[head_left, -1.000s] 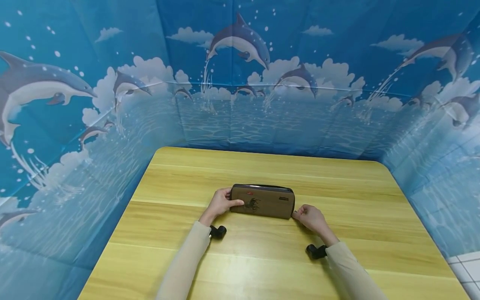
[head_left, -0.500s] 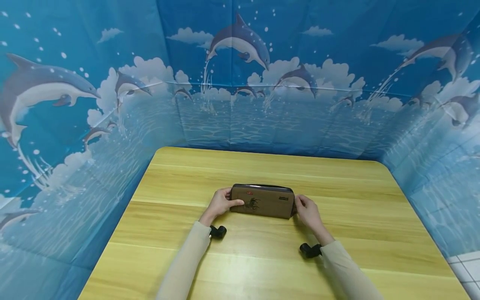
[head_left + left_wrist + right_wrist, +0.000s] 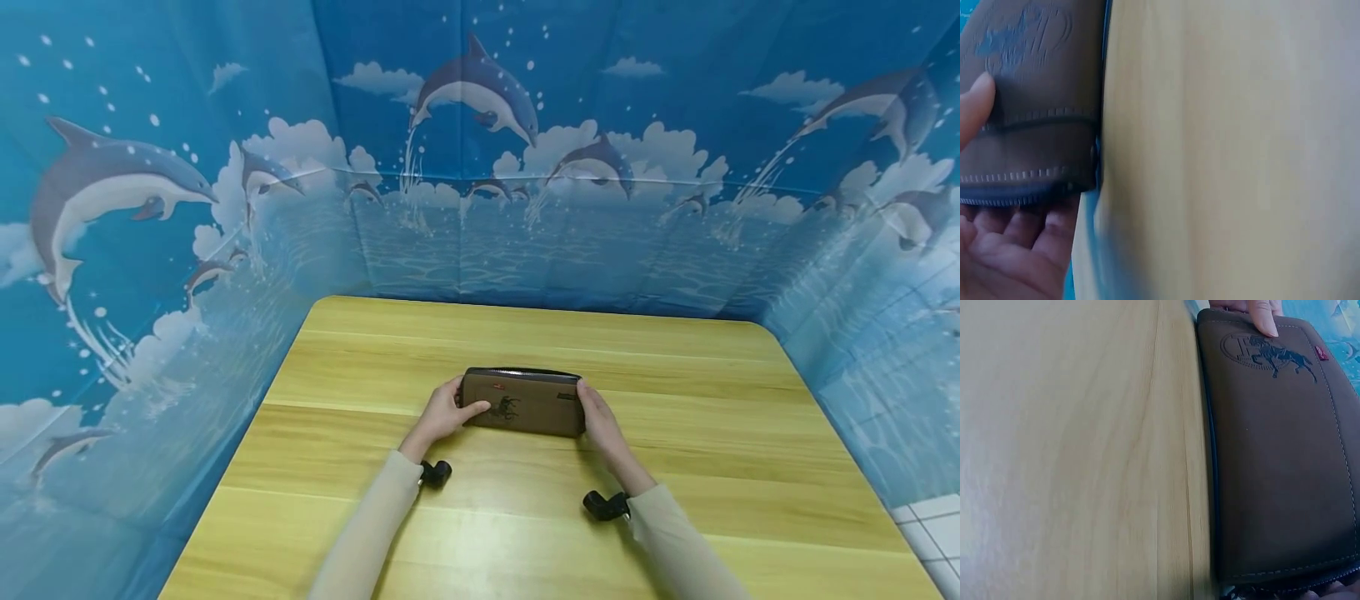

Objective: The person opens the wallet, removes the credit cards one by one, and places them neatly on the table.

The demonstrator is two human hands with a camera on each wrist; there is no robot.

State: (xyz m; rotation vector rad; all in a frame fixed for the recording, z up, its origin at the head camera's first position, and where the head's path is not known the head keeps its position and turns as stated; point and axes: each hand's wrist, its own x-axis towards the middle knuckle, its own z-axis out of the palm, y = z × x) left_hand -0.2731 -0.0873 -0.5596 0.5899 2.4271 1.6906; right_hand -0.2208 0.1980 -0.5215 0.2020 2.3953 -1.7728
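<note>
The brown wallet (image 3: pixel 528 408) is held between the two hands on its long edge, lettered face toward the person; whether its lower edge touches the table I cannot tell. The left hand (image 3: pixel 441 412) has its grip clamped on the left end, thumb across the front, fingers behind. The right hand (image 3: pixel 600 421) touches the wallet's upper right corner; its fingertips are partly hidden, so whether that grip is closed I cannot tell. The work looks like steadying the wallet while handling the zip corner; to do this well, keep the left hold firm, the edge straight and the sides from buckling.

The cover looks matte and leathery, a flat rectangle with softened corners, pale stitching, a dark embossed horse emblem (image 3: pixel 1280 356) and a small red tag (image 3: pixel 1322 353). A shiny toothed zip (image 3: pixel 517 372) lines the wallet's top. Around the wallet spreads the smooth, wood-grained table (image 3: pixel 450 533); beyond it hangs a creased dolphin-print cloth (image 3: pixel 465 233).
</note>
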